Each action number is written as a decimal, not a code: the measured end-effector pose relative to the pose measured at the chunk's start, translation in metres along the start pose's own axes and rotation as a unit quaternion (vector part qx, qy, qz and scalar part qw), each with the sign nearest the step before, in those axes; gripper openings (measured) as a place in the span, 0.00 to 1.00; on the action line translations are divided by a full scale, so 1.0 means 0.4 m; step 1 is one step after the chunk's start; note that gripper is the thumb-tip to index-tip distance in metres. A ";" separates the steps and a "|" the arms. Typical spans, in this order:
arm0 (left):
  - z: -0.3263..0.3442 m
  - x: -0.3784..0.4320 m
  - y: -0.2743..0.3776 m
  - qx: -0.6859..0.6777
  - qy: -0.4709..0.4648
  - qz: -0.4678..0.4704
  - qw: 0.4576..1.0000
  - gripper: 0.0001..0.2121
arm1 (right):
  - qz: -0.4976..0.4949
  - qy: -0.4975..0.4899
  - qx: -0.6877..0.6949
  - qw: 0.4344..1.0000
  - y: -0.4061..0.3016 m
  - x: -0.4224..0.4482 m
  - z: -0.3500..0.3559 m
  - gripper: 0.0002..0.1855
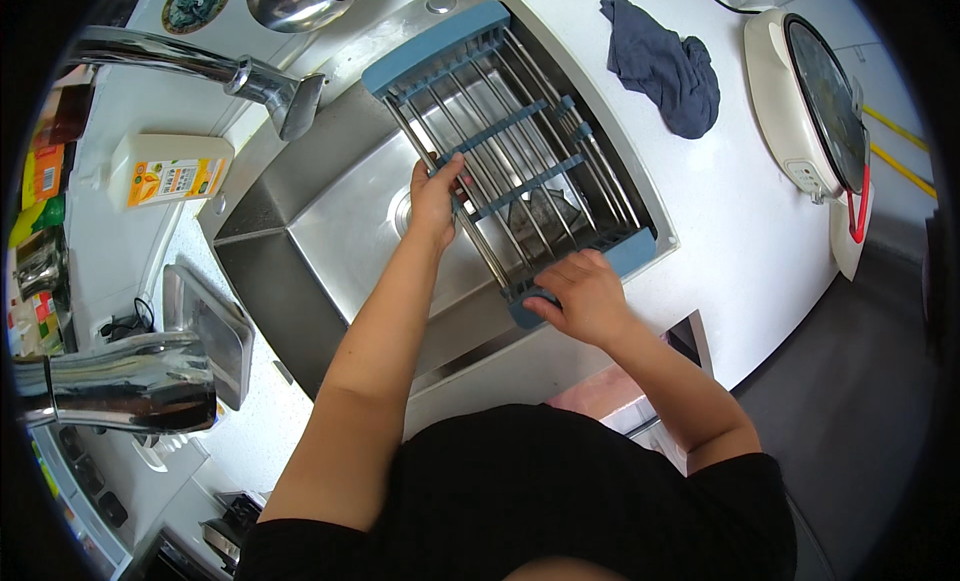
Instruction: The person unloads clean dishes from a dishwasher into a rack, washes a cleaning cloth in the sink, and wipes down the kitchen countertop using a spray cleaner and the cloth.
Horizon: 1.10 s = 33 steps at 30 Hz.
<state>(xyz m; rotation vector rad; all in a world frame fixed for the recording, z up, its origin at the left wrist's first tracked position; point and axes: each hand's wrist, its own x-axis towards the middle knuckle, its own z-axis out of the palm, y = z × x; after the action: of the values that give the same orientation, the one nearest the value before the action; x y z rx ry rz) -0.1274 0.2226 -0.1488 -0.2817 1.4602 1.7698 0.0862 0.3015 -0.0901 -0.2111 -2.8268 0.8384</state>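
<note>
A drying rack (513, 123) of metal rods with blue plastic ends spans the right part of a stainless steel sink (337, 221). My left hand (435, 198) grips the rack's left side rods near the middle, the thumb over the top. On the near blue end rests my right hand (581, 292), its fingers curled over the edge and the thumb on the near side. Below the rods, on the sink floor, lies a dark grey object (544, 217) that I cannot make out. The sink drain (403, 210) is partly hidden behind my left hand.
A chrome faucet (262, 90) reaches over the sink's far left. On the left counter stand a labelled plastic jug (172, 170) and a metal tray (214, 333). A dark grey cloth (660, 67) and a cream electric cooker (802, 105) with a dark lid sit on the right counter.
</note>
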 end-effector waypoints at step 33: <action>-0.467 -0.160 -0.047 -0.208 0.027 -0.146 0.967 0.16 | 0.076 0.000 0.026 0.997 -0.051 0.079 -0.016 0.10</action>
<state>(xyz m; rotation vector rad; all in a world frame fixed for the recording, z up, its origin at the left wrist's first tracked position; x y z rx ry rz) -0.1306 0.0266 -0.1801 -0.7285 1.0070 1.8168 0.0550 0.2937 -0.0693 -0.4231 -2.8124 0.9401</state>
